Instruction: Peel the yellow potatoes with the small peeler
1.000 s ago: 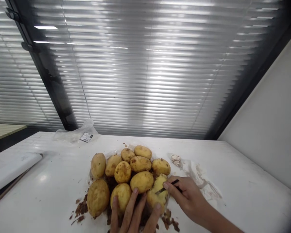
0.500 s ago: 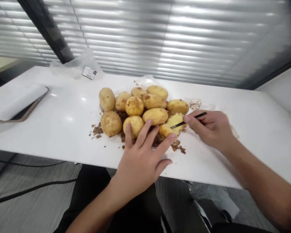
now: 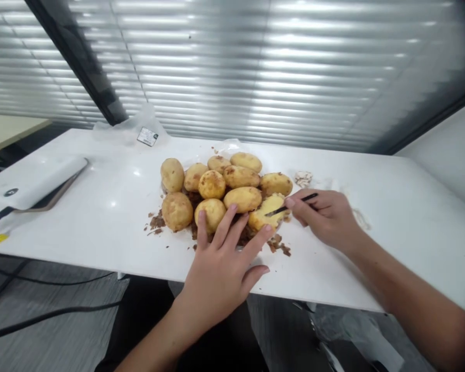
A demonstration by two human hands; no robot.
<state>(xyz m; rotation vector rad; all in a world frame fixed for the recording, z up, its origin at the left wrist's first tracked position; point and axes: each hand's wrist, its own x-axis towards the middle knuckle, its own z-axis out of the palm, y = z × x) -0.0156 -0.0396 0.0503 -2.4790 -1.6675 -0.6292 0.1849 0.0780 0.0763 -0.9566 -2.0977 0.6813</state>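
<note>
A right hand (image 3: 327,217) gripped a black tool (image 3: 278,210) at the potato pile's (image 3: 211,184) four-o'clock potato (image 3: 260,218); the left hand (image 3: 219,268) splayed, released, at six.

Looks like an office: behind the white surface (image 3: 112,206) hang horizontal blinds (image 3: 201,67) over dark-framed glass; left of that surface stands 1 pale desk (image 3: 11,132), and below it 2 black cables (image 3: 58,313) cross the grey floor (image 3: 73,336).
</note>
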